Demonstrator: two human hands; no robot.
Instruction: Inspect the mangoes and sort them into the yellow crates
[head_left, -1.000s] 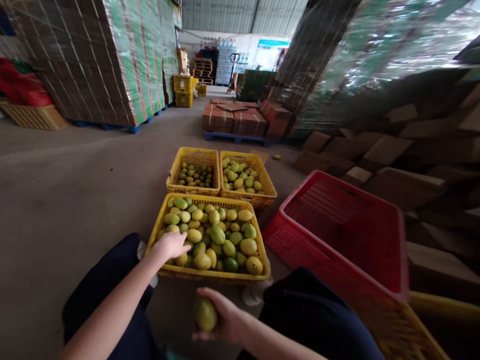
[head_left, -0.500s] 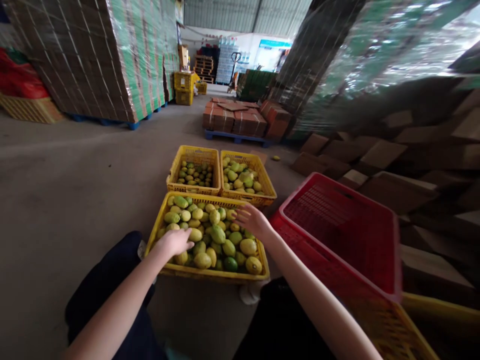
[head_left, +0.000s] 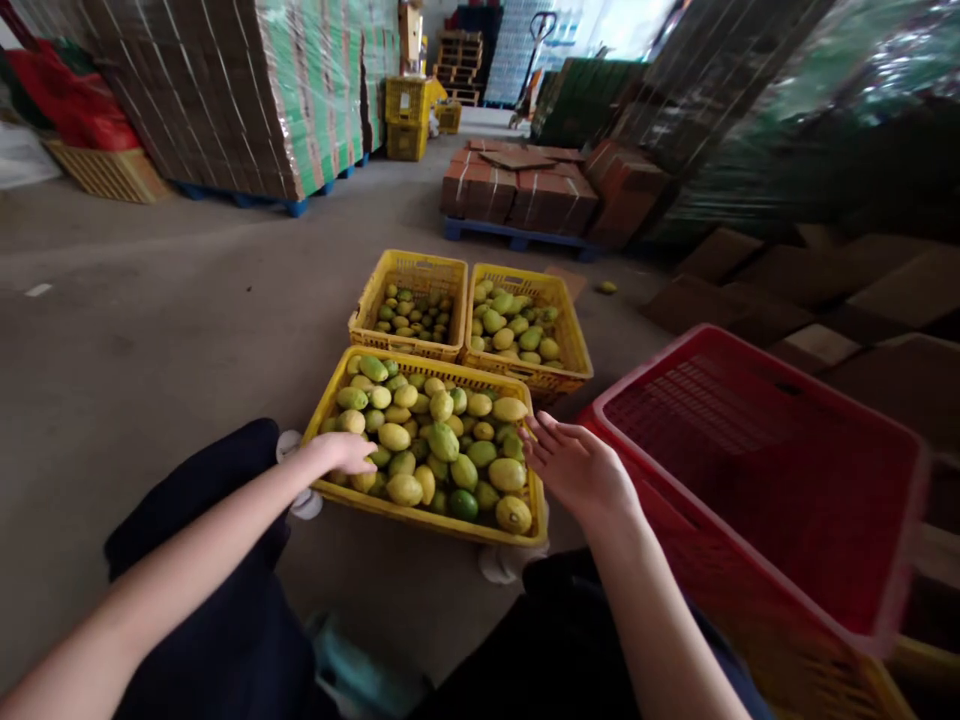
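Observation:
Directly in front of me stands a yellow crate [head_left: 420,518] full of lemons [head_left: 444,442], their skins ranging from yellow to dark green. Over the crate's left side reaches my left hand [head_left: 349,453], fingers stretched out just above or against the lemons; contact is hard to judge. Nothing shows in its grasp. At the crate's right edge my right hand [head_left: 581,465] is turned palm up with its fingers apart, holding nothing. Behind this crate are two more yellow crates, the left one [head_left: 367,315] with small lemons low inside and the right one [head_left: 574,330] with larger ones.
A red crate [head_left: 645,480] rests on a yellow one at my right. Cardboard boxes [head_left: 810,350] are heaped beyond it. A pallet of bundled cardboard [head_left: 517,190] and a wrapped stack [head_left: 315,100] stand further back. One loose lemon [head_left: 607,287] lies on the floor.
My right hand has moved from over the lemons to the crate's right edge and turned palm up. My left hand has drawn slightly left. The view has tilted down.

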